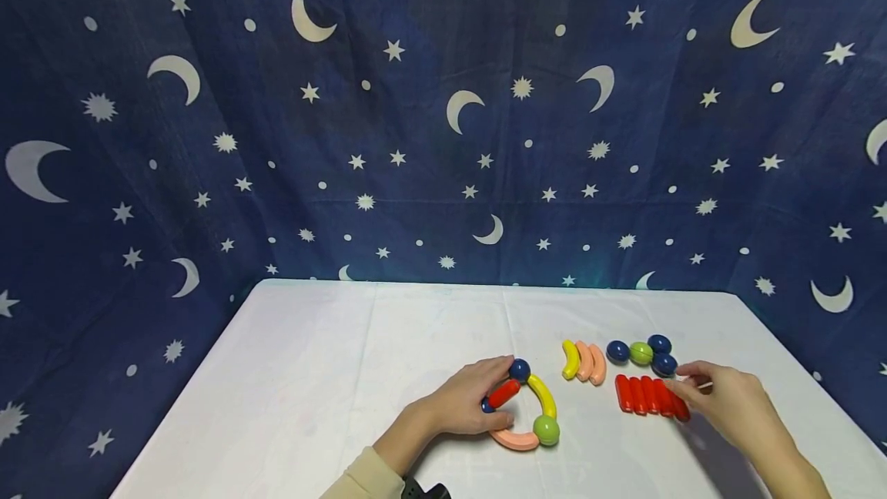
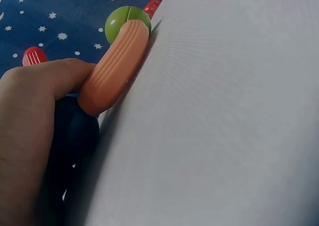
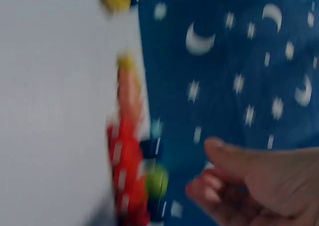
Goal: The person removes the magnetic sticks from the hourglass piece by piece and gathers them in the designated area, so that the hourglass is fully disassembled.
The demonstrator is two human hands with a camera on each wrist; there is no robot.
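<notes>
One ring (image 1: 543, 397) is sitting forward of the table's (image 1: 346, 376) back edge, the left hand (image 1: 460, 403) curving fingers round it, apparently for steadiness, while the right hand (image 1: 731, 408), pinching nothing visible, is holding fingertips apart at rods (image 1: 647, 396) grouped nearer the right edge, presumably for reach.

Navy moon-and-star cloth (image 1: 416, 114), white table (image 1: 333, 360), red rods (image 1: 644, 395), blue balls (image 1: 617, 352), green balls (image 1: 547, 430)

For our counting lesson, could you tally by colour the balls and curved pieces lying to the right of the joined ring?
Blue balls: 3
Green ball: 1
Yellow curved piece: 1
Peach curved pieces: 2
Total: 7
</notes>
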